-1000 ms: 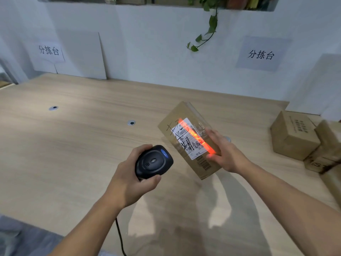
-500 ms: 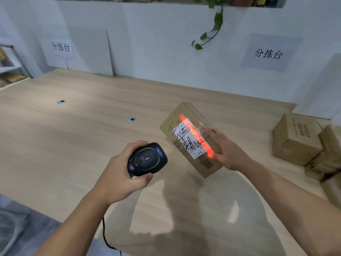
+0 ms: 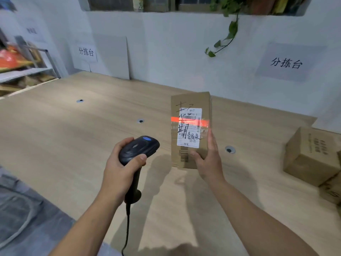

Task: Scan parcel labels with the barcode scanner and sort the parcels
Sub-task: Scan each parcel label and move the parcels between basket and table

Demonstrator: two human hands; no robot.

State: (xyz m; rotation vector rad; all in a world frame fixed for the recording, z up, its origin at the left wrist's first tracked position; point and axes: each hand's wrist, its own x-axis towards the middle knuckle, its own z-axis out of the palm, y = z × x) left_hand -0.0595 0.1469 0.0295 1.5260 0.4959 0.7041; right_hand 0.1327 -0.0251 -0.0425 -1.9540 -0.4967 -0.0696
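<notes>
Now, head view: one scan under way above the pale wooden worktop (image 3: 73, 145).
Left grip (image 3: 121, 169): clenched round the neck of the black barcode scanner (image 3: 138, 150), thumb wrapped across the front, scanner head aimed at the parcel, with the cable (image 3: 127, 228) trailing down from the handle's foot.
Right grip (image 3: 208, 161): grasping the small cardboard parcel (image 3: 190, 100) at its lower right corner, thumb on the front face, fingers laid along the right edge.
Parcel position: upright between scanner and wall, labelled face turned to the scanner; lifted or standing on its lower end, hard to tell.
Label (image 3: 189, 130): white, scrawled over in black marker, under glossy tape, crossed at its upper barcode by the red scan line (image 3: 190, 120).
Second barcode (image 3: 184, 154): printed low on the cardboard, just beside the thumb, uncovered.
Handling, as a judgement: probably light, since steadied by one corner; stiff-walled, not fragile-looking; likely slick over the tape, so better held on bare cardboard.
Where to hold: low and at the side edges, away from both barcodes.
Sorting: not yet done for this parcel; more brown boxes (image 3: 311, 156) stacked at the worktop's far right, well apart.
</notes>
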